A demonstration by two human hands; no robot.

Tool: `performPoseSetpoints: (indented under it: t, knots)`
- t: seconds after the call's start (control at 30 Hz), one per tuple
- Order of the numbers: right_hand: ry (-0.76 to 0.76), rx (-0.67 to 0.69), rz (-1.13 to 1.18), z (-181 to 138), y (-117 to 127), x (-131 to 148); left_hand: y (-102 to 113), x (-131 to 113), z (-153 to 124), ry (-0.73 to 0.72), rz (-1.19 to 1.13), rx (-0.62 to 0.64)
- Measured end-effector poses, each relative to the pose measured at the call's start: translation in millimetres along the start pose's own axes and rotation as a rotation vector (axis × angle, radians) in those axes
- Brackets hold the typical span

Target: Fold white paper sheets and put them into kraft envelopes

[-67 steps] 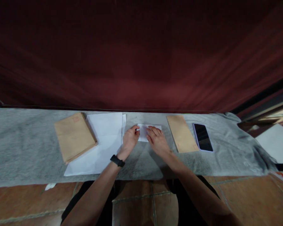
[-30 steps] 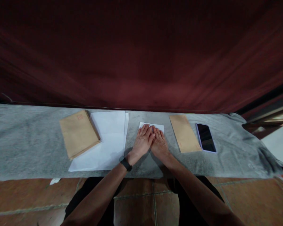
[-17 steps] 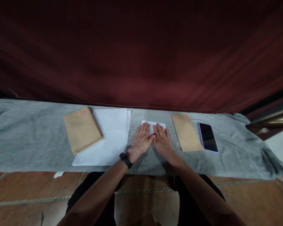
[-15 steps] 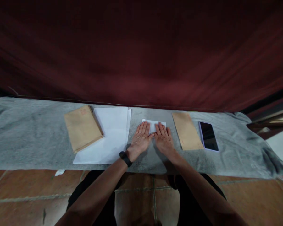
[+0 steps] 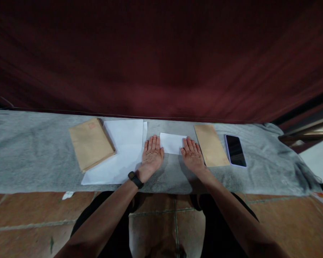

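A small folded white paper lies flat on the grey cloth in front of me. My left hand, with a dark watch on its wrist, rests palm down at the paper's left end, fingers stretched out. At the right end my right hand lies flat too, fingertips at the paper's edge. Just right of that hand is a single brown envelope. To the left of my left hand lie large white sheets, partly covered by a stack of brown envelopes.
A phone in a light purple case lies right of the single envelope. The grey cloth covers a long narrow surface, backed by a dark red curtain. A white scrap is on the tiled floor.
My hands have slid apart, the left one leftward and the right one rightward, uncovering the middle of the folded paper. The whole view has shifted slightly.
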State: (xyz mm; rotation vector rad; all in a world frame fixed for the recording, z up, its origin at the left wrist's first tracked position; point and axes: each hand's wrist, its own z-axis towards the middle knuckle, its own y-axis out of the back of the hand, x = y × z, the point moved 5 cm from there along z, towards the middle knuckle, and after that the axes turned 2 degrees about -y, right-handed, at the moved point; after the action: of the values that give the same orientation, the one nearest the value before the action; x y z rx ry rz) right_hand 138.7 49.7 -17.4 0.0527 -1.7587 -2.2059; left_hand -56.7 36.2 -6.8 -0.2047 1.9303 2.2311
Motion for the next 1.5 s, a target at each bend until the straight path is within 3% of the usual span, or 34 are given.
performPoseSetpoints:
  t: [0.13,0.27,0.33,0.5,0.63,0.73,1.03,1.3,1.5]
  knots:
    - [0.000,0.001,-0.013,0,1,1,9,-17,-2,-0.095,-0.004,-0.067]
    - [0.004,0.009,-0.025,0,2,1,3,-45,-13,-0.342,-0.079,0.023]
    - [0.001,0.017,-0.021,1,4,0,-3,-51,-18,-0.391,-0.088,0.062]
    - [0.052,0.024,0.082,11,8,11,-9,-51,-20,-0.405,-0.067,0.068]
    - [0.179,0.136,0.236,16,-3,40,-9,-53,-19,-0.441,-0.036,0.107]
    - [0.165,0.175,0.281,17,-11,49,-8,-54,-20,-0.466,-0.019,0.121]
    - [0.156,0.116,0.072,17,-10,26,-10,-51,-18,-0.459,-0.058,0.055]
    - [0.200,0.066,-0.056,12,-12,17,-10,-50,-13,-0.431,-0.024,0.082]
    - [0.141,0.006,-0.049,11,-13,14,-9,-48,-2,-0.359,-0.063,0.105]
